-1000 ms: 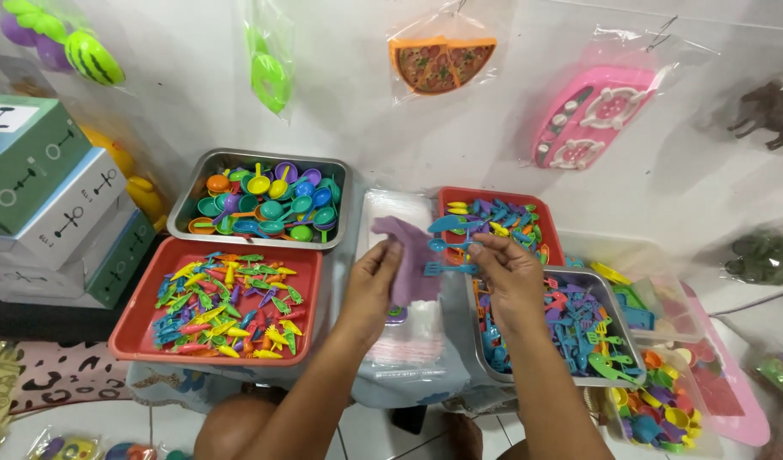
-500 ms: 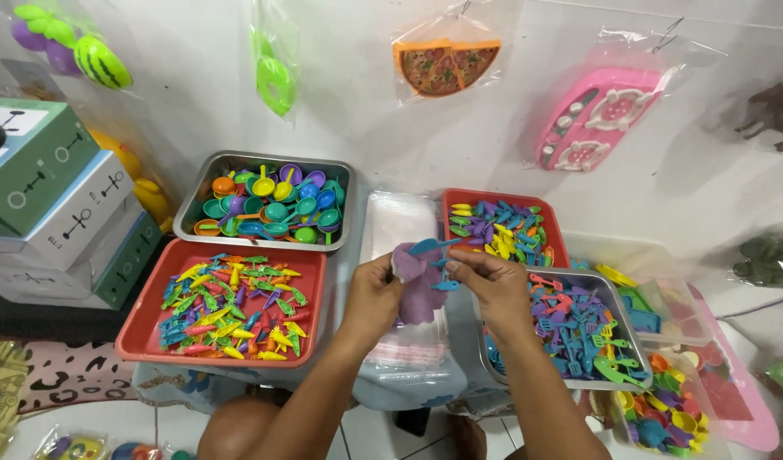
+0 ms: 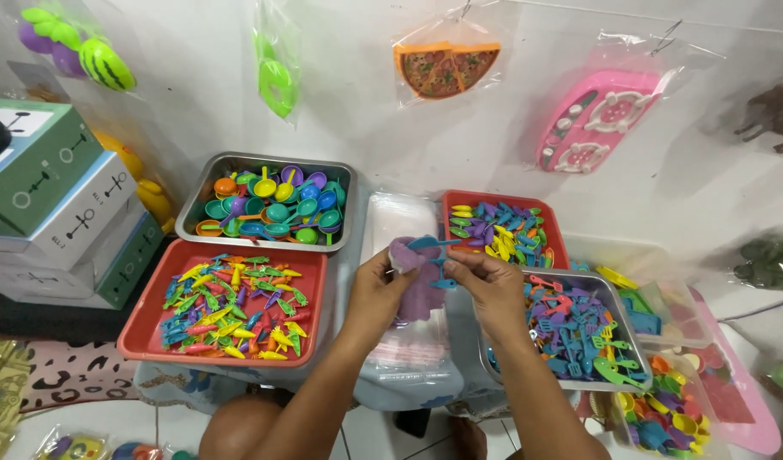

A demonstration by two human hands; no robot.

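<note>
Left hand: the left hand (image 3: 376, 290) is closing around a small clear bag with purple contents (image 3: 417, 285), holding it up over the middle of the bench.
Right hand: the right hand (image 3: 491, 290) is pinching small blue toy utensils (image 3: 437, 255) at the mouth of the bag, fingers closed on them.
Progress: judging by the purple pieces already showing inside the bag, filling is partly done; the blue utensils are only at the opening, not yet fully in, and the bag is not yet sealed.
Stack below: a pile of flat clear bags (image 3: 404, 341) is lying under the hands, between the trays.
Near-left tray: a red tray (image 3: 153, 336) is holding small multicoloured toy fish and vegetables.
Far-left tray: a metal tray (image 3: 340, 175) is holding toy pans and ladles in green, blue, orange and purple.
Far-right tray: a second red tray (image 3: 451, 200) is holding small purple, yellow and green pieces.
Near-right tray: a second metal tray (image 3: 630, 336) just beside the right hand is holding blue, red and green toy spatulas and forks.
Far right: a clear tub (image 3: 664, 298) and a pink tray (image 3: 749, 417) are holding more toy crockery.
</note>
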